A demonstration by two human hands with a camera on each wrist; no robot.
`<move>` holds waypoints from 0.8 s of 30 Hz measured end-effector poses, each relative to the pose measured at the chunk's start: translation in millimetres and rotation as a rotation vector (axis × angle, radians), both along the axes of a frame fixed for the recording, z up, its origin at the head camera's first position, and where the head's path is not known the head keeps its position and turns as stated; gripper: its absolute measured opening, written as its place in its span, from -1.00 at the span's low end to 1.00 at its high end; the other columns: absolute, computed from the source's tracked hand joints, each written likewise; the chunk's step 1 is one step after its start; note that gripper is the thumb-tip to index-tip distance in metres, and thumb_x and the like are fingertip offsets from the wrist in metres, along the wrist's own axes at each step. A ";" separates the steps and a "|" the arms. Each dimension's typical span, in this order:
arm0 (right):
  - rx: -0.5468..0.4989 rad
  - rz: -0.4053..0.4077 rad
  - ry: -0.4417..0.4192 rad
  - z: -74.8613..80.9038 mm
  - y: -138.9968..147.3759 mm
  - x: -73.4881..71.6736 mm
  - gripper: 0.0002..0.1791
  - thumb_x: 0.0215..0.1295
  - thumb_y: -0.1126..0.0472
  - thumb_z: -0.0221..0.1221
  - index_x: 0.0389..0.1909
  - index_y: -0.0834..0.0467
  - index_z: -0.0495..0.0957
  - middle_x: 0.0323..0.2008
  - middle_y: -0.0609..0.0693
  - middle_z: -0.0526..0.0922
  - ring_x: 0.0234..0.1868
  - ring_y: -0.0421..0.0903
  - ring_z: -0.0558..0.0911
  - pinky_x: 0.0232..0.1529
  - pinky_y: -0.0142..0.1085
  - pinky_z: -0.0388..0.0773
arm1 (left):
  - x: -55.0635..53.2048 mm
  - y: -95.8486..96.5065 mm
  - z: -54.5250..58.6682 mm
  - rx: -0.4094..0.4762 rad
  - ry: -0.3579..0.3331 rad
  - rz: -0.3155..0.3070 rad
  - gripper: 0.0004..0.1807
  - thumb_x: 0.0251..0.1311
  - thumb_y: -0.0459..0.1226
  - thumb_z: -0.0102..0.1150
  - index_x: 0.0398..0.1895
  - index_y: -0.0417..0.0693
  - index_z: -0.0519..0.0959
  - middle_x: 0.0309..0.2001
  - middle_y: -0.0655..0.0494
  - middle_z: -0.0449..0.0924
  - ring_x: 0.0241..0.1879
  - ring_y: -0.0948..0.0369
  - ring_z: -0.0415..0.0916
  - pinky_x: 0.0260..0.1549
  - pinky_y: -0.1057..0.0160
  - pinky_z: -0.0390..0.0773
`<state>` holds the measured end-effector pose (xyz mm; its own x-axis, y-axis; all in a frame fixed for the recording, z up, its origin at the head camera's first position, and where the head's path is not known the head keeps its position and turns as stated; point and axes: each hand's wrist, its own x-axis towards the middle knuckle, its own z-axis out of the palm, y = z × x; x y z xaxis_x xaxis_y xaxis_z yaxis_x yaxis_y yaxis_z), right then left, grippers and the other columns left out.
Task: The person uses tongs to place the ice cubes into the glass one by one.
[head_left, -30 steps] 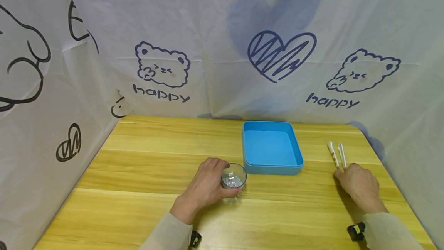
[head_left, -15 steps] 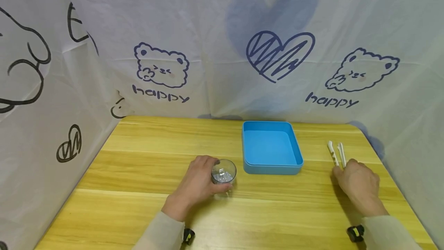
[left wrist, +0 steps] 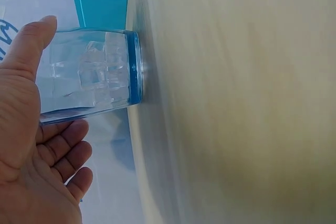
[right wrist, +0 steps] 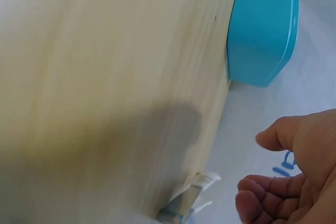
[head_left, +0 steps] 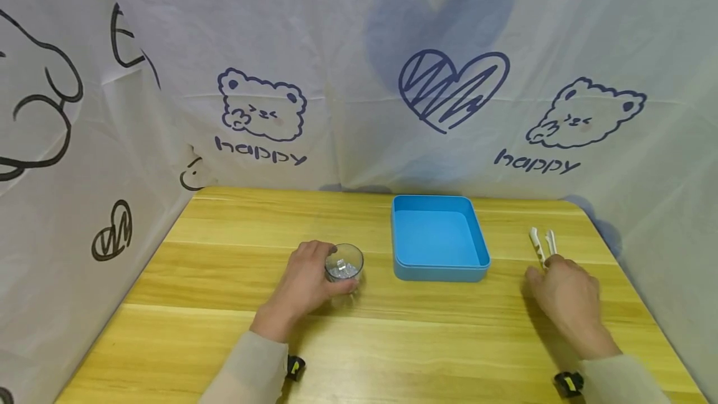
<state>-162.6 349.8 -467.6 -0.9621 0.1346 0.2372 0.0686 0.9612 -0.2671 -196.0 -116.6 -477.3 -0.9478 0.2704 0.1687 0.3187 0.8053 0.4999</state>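
In the head view my left hand grips a clear drinking glass left of the box, thumb on the near side and fingers behind. Clear ice-like cubes lie in the glass bottom; the left wrist view has its blue-tinted base right at the table surface. At the right, my right hand hovers by white tongs, covering their near end in the head view. The right wrist view shows the thumb apart from loosely curled fingers, nothing between them, and the tongs lying on the table beyond.
A square, open-topped blue box stands toward the back of the wooden table, between the glass and the tongs. White printed cloth hangs behind the table and along both sides.
My left hand has carried the glass leftward and slightly toward the back. The right hand, earlier at the tongs' near end, has shifted a little left; the tongs and box stay in place.
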 end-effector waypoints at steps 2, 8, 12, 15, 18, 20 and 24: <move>-0.010 0.026 0.028 -0.8 -7.0 2.0 -0.58 0.40 0.15 0.16 -0.17 0.53 0.61 -0.41 0.38 0.67 -0.42 0.32 0.66 -0.39 0.23 0.52 | -3.2 -2.8 0.0 0.002 0.004 0.005 -0.07 0.03 0.22 0.57 0.27 -0.25 0.53 0.22 -0.15 0.60 0.27 -0.11 0.45 0.40 -0.13 0.36; -0.069 0.108 0.081 -4.5 -31.5 13.5 -0.58 0.38 0.15 0.27 -0.01 0.48 0.62 -0.19 0.40 0.71 -0.19 0.36 0.67 -0.16 0.28 0.53 | -13.4 -8.9 1.3 -0.007 0.003 0.025 -0.08 0.07 0.19 0.56 0.29 -0.29 0.50 0.23 -0.20 0.58 0.29 -0.15 0.45 0.42 -0.16 0.34; -0.099 0.154 0.065 -4.7 -47.3 21.5 -0.54 0.40 0.11 0.30 0.07 0.45 0.61 -0.06 0.40 0.71 -0.04 0.38 0.65 -0.07 0.29 0.56 | -22.8 -11.5 1.4 -0.026 -0.002 0.045 -0.06 0.07 0.21 0.54 0.31 -0.29 0.49 0.25 -0.21 0.57 0.27 -0.13 0.45 0.41 -0.15 0.35; -0.107 0.191 0.072 -5.5 -57.3 26.5 -0.52 0.39 0.11 0.31 0.10 0.44 0.60 0.00 0.42 0.70 0.04 0.42 0.63 0.01 0.32 0.56 | -29.1 -13.1 1.0 -0.032 -0.014 0.065 -0.04 0.08 0.21 0.53 0.33 -0.29 0.48 0.27 -0.21 0.55 0.28 -0.12 0.44 0.42 -0.14 0.34; -0.105 0.211 0.070 -8.4 -65.1 33.3 -0.50 0.39 0.10 0.32 0.13 0.43 0.58 0.06 0.43 0.68 0.10 0.45 0.62 0.07 0.34 0.54 | -32.8 -13.9 0.2 -0.038 -0.028 0.083 -0.02 0.10 0.20 0.52 0.39 -0.29 0.45 0.31 -0.23 0.52 0.31 -0.13 0.41 0.42 -0.15 0.32; -0.107 0.214 0.059 -10.7 -68.7 37.9 -0.48 0.40 0.09 0.32 0.16 0.43 0.57 0.10 0.43 0.67 0.13 0.45 0.61 0.11 0.33 0.52 | -32.7 -14.0 -0.1 -0.036 -0.047 0.096 0.05 0.12 0.21 0.51 0.47 -0.30 0.36 0.36 -0.27 0.48 0.37 -0.17 0.37 0.46 -0.17 0.28; -0.102 0.222 0.056 -15.8 -72.3 46.2 -0.44 0.39 0.09 0.32 0.22 0.42 0.54 0.15 0.42 0.64 0.18 0.43 0.59 0.18 0.32 0.50 | -21.8 -12.1 3.3 -0.030 -0.054 0.148 0.22 0.14 0.21 0.49 0.59 -0.41 0.14 0.46 -0.41 0.34 0.47 -0.27 0.27 0.48 -0.24 0.24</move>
